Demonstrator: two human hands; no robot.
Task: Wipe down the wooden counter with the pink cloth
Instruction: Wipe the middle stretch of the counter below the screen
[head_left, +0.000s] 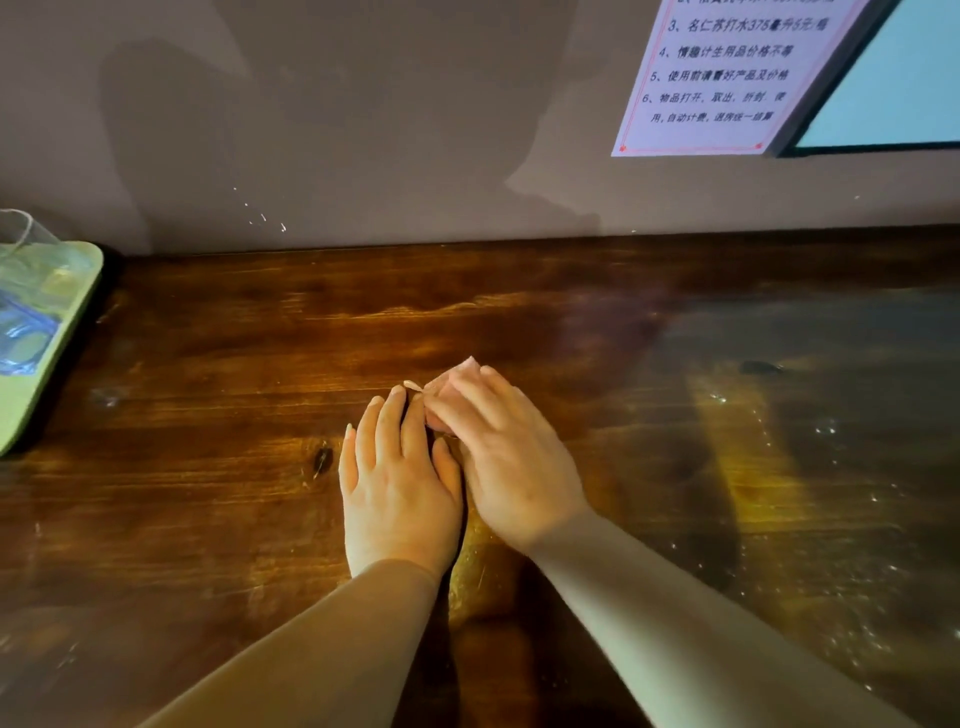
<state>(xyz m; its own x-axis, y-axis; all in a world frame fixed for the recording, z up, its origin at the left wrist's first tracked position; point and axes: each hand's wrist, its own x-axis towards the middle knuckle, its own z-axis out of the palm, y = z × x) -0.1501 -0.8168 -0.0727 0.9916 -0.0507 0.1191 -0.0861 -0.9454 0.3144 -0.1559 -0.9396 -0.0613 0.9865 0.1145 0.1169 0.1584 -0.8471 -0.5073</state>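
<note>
Head view: I note both hands, left (400, 483) and right (506, 457), pressing flat on the pink cloth (460, 375) mid-desk (208, 364). Specks at three o'clock suggest wiping remains unfinished.

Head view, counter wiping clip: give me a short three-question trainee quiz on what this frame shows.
1. True or false: both hands lie on the wooden counter.
2. Which hand mostly covers the pink cloth? A) left hand B) right hand
3. What sits at the counter's left edge?

Key
1. True: the left hand and right hand lie side by side, fingers straight.
2. B; only a pink corner shows beyond its fingertips.
3. A green tray holding a clear glass.
</note>
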